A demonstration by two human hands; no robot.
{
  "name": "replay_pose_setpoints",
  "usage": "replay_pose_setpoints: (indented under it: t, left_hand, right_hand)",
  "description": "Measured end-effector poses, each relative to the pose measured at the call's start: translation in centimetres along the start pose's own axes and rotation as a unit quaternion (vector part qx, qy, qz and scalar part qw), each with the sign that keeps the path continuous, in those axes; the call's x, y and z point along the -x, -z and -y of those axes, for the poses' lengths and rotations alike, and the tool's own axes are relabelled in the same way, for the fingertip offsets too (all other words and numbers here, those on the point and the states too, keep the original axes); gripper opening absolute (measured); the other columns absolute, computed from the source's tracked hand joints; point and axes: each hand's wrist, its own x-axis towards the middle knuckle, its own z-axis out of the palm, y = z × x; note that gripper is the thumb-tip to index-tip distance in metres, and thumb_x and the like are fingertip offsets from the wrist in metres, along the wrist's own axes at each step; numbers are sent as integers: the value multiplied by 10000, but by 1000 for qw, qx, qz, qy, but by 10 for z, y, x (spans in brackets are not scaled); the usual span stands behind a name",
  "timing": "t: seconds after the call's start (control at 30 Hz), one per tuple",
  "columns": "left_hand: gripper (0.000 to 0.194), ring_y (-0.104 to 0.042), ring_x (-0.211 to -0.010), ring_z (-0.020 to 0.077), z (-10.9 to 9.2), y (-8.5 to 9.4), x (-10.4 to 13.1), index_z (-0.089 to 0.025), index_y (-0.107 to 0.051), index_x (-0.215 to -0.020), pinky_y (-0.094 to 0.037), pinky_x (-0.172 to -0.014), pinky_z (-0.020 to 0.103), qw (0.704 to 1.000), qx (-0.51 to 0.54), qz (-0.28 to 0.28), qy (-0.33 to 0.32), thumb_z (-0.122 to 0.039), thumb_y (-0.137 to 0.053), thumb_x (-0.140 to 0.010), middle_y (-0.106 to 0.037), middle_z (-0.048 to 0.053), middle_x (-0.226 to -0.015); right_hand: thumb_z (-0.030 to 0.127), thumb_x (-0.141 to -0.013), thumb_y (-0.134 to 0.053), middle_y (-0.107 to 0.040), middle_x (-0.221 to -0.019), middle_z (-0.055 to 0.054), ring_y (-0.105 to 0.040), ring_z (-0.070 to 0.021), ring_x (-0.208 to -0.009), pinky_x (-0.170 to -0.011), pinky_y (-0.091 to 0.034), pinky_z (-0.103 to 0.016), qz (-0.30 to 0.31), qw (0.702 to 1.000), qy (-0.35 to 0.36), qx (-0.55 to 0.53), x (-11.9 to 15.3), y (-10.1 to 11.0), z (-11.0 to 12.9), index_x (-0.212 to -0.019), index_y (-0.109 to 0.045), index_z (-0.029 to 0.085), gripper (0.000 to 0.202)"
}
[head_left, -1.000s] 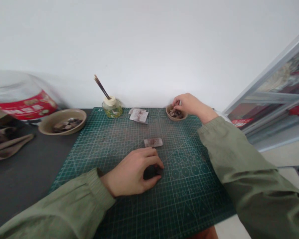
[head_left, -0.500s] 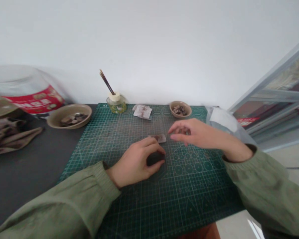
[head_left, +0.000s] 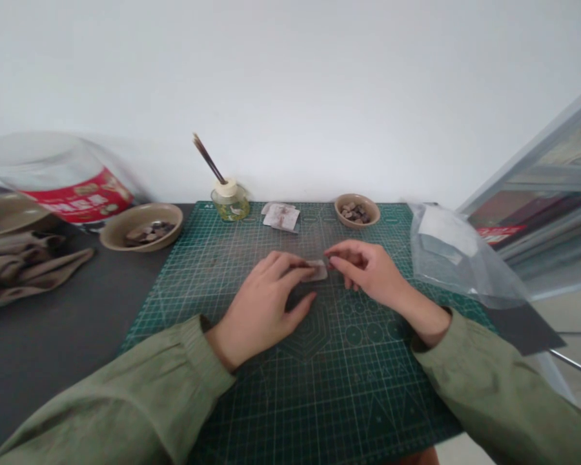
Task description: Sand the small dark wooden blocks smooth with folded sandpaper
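A small pale, flat rectangular piece with brown marks (head_left: 319, 270) lies on the green cutting mat (head_left: 275, 407). My left hand (head_left: 266, 303) rests beside it, its fingertips over the piece's left end. The thumb there stands well apart from the fingers. Just off the piece's right end, my right hand (head_left: 368, 271) has thumb and forefinger brought together. Whatever may be between those fingertips is too small to make out. Behind my right hand stands a small tan bowl (head_left: 339, 213) of brownish, stone-like bits.
At the left are a second tan bowl (head_left: 107, 237) with dark bits, a crumpled brown cloth (head_left: 29, 265) and a big clear jar with a red label (head_left: 84, 197). Stained paper (head_left: 283, 217) and a reed diffuser (head_left: 230, 203) sit behind. A plastic bag (head_left: 459, 252) lies right.
My right hand has come down and closer to the pale piece, its thumb and forefinger now together. My left hand's fingers have stretched further over the piece. The view has shifted slightly.
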Motion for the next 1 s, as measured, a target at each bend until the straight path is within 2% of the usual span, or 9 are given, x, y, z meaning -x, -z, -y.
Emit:
replay_pose_setpoints:
  t: [0.1,0.17,0.27,0.4,0.53,0.63,0.77,0.87,1.0]
  left_hand:
    - [321,-673,-1281,352,0,-2,2,-208,-751,-1393,-600,-1135,590,999,-14,43,-5,-267,-717,-1079,-740,139,-1390]
    - [325,-669,-1297,349,0,-3,3,-197,-752,-1399,-603,-1152,590,999,-11,49,-2,-256,-710,-1083,-737,142,-1403]
    - [316,-666,-1341,348,1,-3,4,-216,-762,-1383,-600,-1180,593,999,-4,43,-1,-233,-720,-1070,-725,137,-1426]
    - [325,-670,-1368,339,3,-4,5,-228,-749,-1406,-603,-1195,579,999,6,43,-5,-234,-702,-1084,-717,136,-1452]
    - [320,-670,-1366,330,4,-6,5,-213,-750,-1405,-598,-1205,569,999,14,49,-5,-228,-694,-1091,-728,132,-1444]
    - [297,-678,-1353,324,5,-6,4,-203,-758,-1380,-599,-1200,560,999,21,49,-2,-214,-688,-1091,-736,128,-1430]
    - [300,-683,-1361,298,5,-6,5,-220,-753,-1380,-600,-1205,523,997,46,53,-7,-194,-685,-1089,-741,110,-1426]
    - [336,-677,-1390,278,4,-6,6,-235,-738,-1404,-599,-1218,492,996,69,60,-22,-162,-692,-1079,-731,98,-1450]
    - [339,-694,-1368,276,3,-6,6,-221,-740,-1370,-615,-1202,475,995,80,59,-13,-130,-722,-1044,-716,111,-1449]
  right_hand:
    - [498,-1089,-710,-807,-932,-33,-654,-147,-564,-554,-534,-304,-51,998,23,35,-4,4,-4,-1304,-771,240,341]
    - [473,-1082,-728,-808,-945,-32,-656,-160,-602,-594,-535,-322,-63,995,37,67,-5,4,-6,-1275,-782,249,300]
    - [418,-1051,-791,-789,-897,-17,-666,-190,-704,-681,-521,-343,-61,989,59,124,-6,4,-11,-1179,-824,261,205]
    - [311,-1006,-856,-769,-963,-27,-660,-202,-816,-791,-519,-359,-42,978,92,184,-8,7,-13,-1089,-866,259,98]
    - [260,-966,-899,-734,-977,-24,-619,-186,-764,-751,-504,-350,-28,970,100,218,-8,11,-13,-1150,-873,257,185]
    - [217,-952,-898,-720,-970,-20,-596,-178,-728,-734,-503,-350,-29,967,107,231,-6,12,-10,-1126,-866,259,181]
    - [298,-1012,-848,-731,-1012,-33,-605,-180,-704,-701,-517,-361,-42,965,129,225,-1,10,-1,-1172,-840,267,164]
    - [331,-1045,-801,-756,-1083,-40,-611,-175,-684,-679,-524,-364,-18,966,159,205,3,4,4,-1229,-813,294,189]
    - [382,-1011,-871,-754,-1027,-28,-675,-199,-796,-754,-526,-362,16,958,165,235,5,-4,2,-1138,-797,266,187]
